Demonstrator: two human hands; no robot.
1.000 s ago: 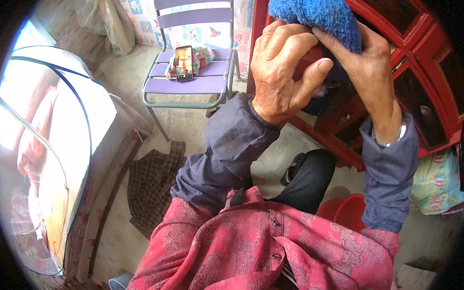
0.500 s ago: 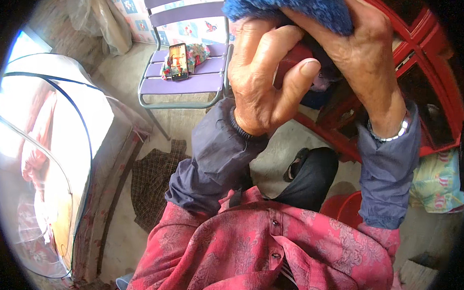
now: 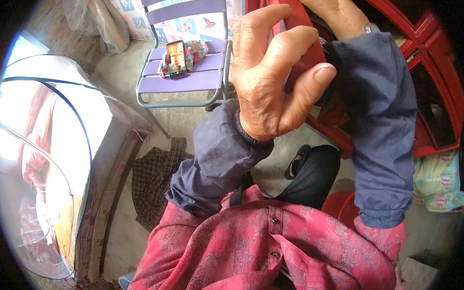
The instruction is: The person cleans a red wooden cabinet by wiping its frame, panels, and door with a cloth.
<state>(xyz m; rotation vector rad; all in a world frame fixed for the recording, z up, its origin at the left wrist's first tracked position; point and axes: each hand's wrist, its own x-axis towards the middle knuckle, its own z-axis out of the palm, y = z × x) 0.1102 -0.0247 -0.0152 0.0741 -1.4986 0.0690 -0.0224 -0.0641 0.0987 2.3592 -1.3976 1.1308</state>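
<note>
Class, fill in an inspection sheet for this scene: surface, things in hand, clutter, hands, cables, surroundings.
Surface: bare concrete floor, dusty.
Things in hand: red wooden cabinet, which both hands are raised against; what the fingers hold cannot be seen.
Clutter: checked cloth on the floor; dark sandal; phone and patterned cloth on the purple folding chair.
Hands: left hand raised, fingers curled, empty as far as shown; right hand at the top edge, mostly cut off.
Cables: nothing seen.
Surroundings: mesh net tent to the left; printed bag to the right; red plastic basin near the knee.
</note>
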